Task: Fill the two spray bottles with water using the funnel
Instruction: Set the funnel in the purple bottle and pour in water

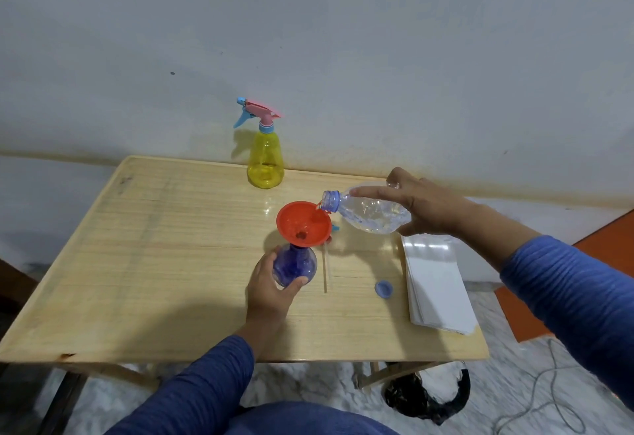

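The left hand (271, 288) holds the blue spray bottle (295, 264) on the table (171, 263), with the red funnel (303, 223) in its neck. The right hand (417, 206) grips the tilted water bottle (368, 211) and pours. The yellow spray bottle (265, 156), capped, stands near the wall; I judge the task about half done.

no words, brands or numbers can be read anywhere i look — my crumpled clear plastic water bottle (372, 211) carries no label, the yellow spray bottle with the pink and blue trigger (265, 155) is plain, and the stack of white sheets (437, 285) is blank.
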`<action>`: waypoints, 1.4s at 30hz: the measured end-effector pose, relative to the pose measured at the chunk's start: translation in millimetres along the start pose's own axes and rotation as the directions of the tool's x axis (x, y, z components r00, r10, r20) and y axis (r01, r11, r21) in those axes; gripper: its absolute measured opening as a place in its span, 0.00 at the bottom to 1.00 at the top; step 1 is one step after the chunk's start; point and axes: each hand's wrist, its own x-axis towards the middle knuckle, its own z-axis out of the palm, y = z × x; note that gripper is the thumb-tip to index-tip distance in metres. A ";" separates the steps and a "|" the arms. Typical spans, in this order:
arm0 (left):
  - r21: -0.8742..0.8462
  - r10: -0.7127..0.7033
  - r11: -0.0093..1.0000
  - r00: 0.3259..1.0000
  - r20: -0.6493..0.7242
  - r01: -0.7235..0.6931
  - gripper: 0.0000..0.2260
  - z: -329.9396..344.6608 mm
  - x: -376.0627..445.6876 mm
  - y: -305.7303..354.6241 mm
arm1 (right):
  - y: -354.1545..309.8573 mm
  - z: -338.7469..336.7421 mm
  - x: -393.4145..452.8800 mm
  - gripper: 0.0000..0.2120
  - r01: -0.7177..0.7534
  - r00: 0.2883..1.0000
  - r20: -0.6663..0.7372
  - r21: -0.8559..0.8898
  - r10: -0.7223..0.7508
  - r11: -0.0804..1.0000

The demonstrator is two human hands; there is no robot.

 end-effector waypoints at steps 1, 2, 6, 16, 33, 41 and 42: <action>0.001 -0.001 1.000 1.000 0.002 0.001 0.31 0.1 0.2 0.4 | -0.6 -0.8 0.6 0.54 -0.007 1.000 -0.028 0.054 0.009 0.999; 0.004 -0.001 1.000 1.000 0.003 0.001 0.31 0.2 0.4 0.3 | -0.4 -1.3 1.8 0.53 -0.009 0.997 -0.073 0.117 0.017 0.993; 0.019 -0.007 1.000 1.000 0.009 0.007 0.31 -0.4 0.2 -0.2 | 2.9 -7.4 4.9 0.51 0.008 0.946 -0.299 0.407 0.125 0.914; 0.007 -0.006 1.000 1.000 -0.001 0.006 0.31 -0.1 -0.8 3.5 | 0.1 0.1 6.5 0.54 0.026 0.645 -0.533 0.731 0.547 0.682; 0.035 -0.007 0.999 1.000 0.003 0.007 0.31 -1.1 -0.6 8.4 | -22.9 55.1 1.5 0.58 0.029 0.433 -0.462 0.866 0.774 0.500; 0.020 -0.008 1.000 1.000 -0.002 0.008 0.31 -0.9 -1.3 9.9 | -65.6 58.5 -13.7 0.38 -0.128 0.176 -0.675 0.707 0.717 0.696; 0.020 -0.010 1.000 1.000 -0.002 0.010 0.31 -0.9 -1.2 9.9 | -71.0 62.5 -14.0 0.35 -0.143 0.140 -0.715 0.670 0.685 0.728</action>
